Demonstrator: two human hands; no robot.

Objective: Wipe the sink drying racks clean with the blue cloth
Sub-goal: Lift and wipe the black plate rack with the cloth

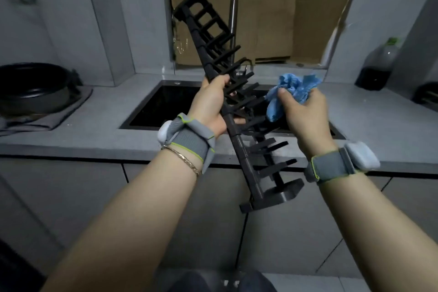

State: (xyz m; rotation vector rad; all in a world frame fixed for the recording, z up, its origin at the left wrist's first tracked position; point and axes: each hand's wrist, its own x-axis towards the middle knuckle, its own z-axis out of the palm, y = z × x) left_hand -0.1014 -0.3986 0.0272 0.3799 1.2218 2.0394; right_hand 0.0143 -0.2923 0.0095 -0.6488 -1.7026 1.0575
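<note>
A long black drying rack (244, 152) with many short prongs is held up at a slant over the sink (163, 106), its top end near the tap and its foot below the counter edge. My left hand (212, 104) grips the rack's side rail about midway. My right hand (302, 111) holds a bunched blue cloth (292, 89) and presses its lower fold against the prongs on the rack's right side.
A steel tap (234, 21) rises behind the rack. A black pot (33, 87) sits on a grey cloth at the left of the grey counter (99, 123). A dark bottle (376, 69) stands at the right. Cardboard (260, 7) covers the window behind.
</note>
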